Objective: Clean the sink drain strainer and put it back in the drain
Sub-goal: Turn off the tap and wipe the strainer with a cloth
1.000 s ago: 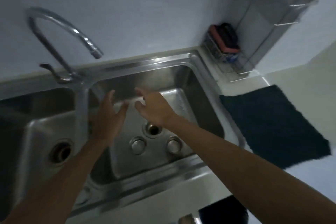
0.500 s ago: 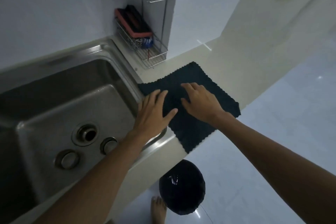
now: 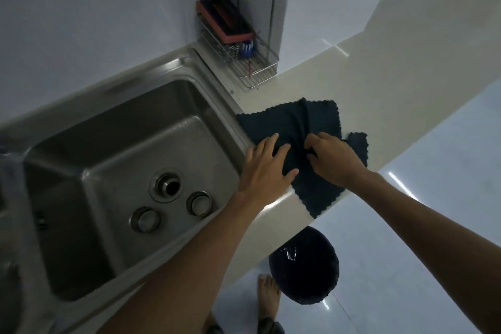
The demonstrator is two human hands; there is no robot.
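**Gathering the dark cloth while the drain stands open**

Closest to the body, a bare foot (image 3: 269, 297) stands beside a bin (image 3: 303, 268) lined with a black bag. It sits just below the counter edge, probably so that strainer scraps can be tipped in without a step.

Above it, both forearms reach over the pale countertop (image 3: 311, 81). The left hand (image 3: 267, 171) lies flat on the dark cloth (image 3: 306, 119) with its fingers spread and straight, and its heel is at the sink's right rim. It looks like an anchor that keeps the cloth from sliding. The right hand (image 3: 334, 161) has its fingers curled into the fabric and pinches up a fold, and creases run from that spot toward the far corner. The aim is either drying the hands or lifting the cloth, and I cannot tell which.

Further left, in the steel sink (image 3: 214, 81), the drain (image 3: 169, 186) shows as a dark uncovered hole. Two round metal pieces rest on the basin floor just beside it, one (image 3: 146, 220) nearer the front wall and one (image 3: 199, 202) to the right. The strainer is presumably one of them, though which one cannot be made out. On this showing it is out of the drain and not yet refitted.

Farthest back, a wire rack (image 3: 254, 70) sits on the counter against the wall, and a red-backed sponge (image 3: 223, 22) sits in its upper tier.
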